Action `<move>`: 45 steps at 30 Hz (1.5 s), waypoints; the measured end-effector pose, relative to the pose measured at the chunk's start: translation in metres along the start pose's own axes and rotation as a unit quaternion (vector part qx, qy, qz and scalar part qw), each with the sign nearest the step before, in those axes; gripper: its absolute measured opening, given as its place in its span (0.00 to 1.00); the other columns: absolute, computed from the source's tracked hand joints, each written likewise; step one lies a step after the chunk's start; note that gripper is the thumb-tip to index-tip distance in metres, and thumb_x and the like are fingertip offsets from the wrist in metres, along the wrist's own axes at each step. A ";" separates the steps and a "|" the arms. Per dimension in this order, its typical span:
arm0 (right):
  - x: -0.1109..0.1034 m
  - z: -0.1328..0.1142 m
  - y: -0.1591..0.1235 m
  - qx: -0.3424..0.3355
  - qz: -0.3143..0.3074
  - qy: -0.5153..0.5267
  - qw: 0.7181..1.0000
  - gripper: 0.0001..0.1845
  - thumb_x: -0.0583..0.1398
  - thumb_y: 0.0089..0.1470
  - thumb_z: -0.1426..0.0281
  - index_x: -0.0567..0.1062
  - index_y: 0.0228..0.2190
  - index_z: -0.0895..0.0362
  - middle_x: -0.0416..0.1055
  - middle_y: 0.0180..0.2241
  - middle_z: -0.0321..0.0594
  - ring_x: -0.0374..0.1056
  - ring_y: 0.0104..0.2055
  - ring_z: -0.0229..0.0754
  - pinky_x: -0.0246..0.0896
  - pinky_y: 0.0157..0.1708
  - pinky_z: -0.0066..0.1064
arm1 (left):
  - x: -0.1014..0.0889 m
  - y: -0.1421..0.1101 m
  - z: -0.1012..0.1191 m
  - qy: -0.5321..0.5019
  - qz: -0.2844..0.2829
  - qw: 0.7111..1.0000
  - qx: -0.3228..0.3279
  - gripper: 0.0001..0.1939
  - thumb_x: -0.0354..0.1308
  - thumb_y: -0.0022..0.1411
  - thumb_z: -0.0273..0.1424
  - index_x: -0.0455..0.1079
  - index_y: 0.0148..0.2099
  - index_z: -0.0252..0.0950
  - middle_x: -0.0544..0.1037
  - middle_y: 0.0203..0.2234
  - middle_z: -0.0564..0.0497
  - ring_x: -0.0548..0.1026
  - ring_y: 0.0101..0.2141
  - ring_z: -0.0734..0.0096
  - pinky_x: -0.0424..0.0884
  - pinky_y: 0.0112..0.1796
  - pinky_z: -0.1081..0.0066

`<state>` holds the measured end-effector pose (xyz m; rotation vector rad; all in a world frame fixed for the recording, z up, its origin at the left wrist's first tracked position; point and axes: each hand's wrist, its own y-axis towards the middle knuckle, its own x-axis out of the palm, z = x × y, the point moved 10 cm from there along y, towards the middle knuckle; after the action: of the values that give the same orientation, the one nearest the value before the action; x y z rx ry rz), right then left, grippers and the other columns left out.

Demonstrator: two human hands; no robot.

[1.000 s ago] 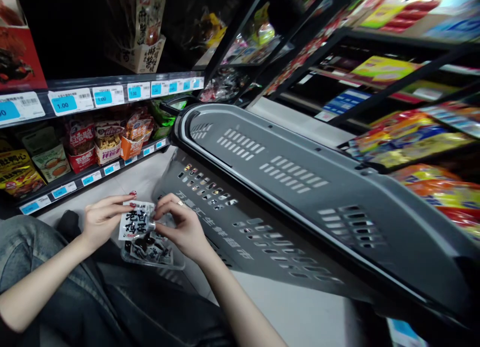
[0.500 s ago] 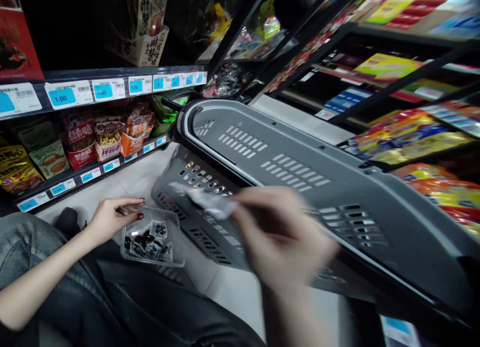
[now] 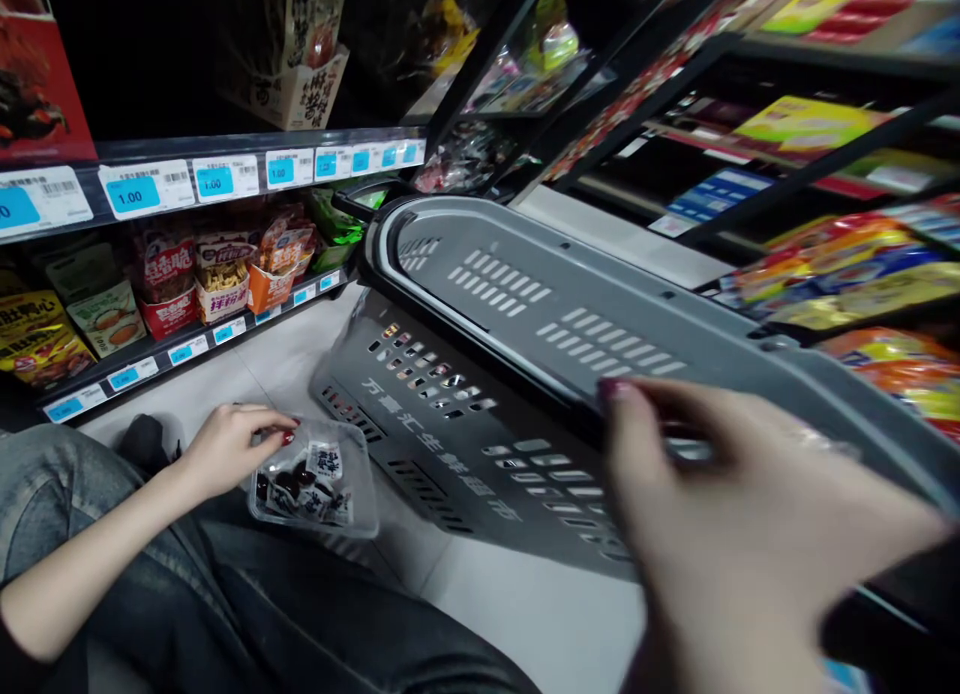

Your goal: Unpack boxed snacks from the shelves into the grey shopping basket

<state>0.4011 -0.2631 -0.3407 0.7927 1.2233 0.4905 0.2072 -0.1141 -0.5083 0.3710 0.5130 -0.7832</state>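
Observation:
My left hand (image 3: 234, 446) pinches the upper left rim of a clear plastic tub (image 3: 364, 489), low beside my knee. Inside lie several small dark pieces (image 3: 286, 489) and white packets with black print (image 3: 324, 461). My right hand (image 3: 739, 514) is large and blurred at the right, above the near side of a grey shopping basket (image 3: 442, 469). Its thumb and forefinger meet in a pinch, and whatever might be between them cannot be made out. A small shiny clear patch (image 3: 814, 438) shows just beyond its knuckles.
Shelves with price labels (image 3: 226, 179) run along the left, holding boxed and bagged snacks (image 3: 223, 276). More shelves with bright packages (image 3: 847, 259) stand at the right. Pale floor tiles (image 3: 525, 599) show beneath the basket, and my bent legs (image 3: 300, 614) fill the lower left.
My right hand has swung to the right along the basket. The white packet between its fingers earlier no longer shows there. My left hand stays at the tub.

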 end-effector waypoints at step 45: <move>0.150 -0.134 -0.082 0.228 -0.402 0.690 0.557 0.16 0.63 0.46 0.56 0.72 0.27 0.56 0.69 0.24 0.35 0.62 0.26 0.37 0.60 0.29 0.30 | 0.035 -0.013 -0.007 -0.294 -0.184 0.925 -0.154 0.06 0.61 0.52 0.31 0.75 0.28 0.33 0.79 0.19 0.52 0.76 0.21 0.69 0.72 0.25 0.72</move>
<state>0.3102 -0.1724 -0.5167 -0.0373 3.0868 -0.1351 0.2164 -0.1392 -0.5356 -0.2663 0.1286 -1.1053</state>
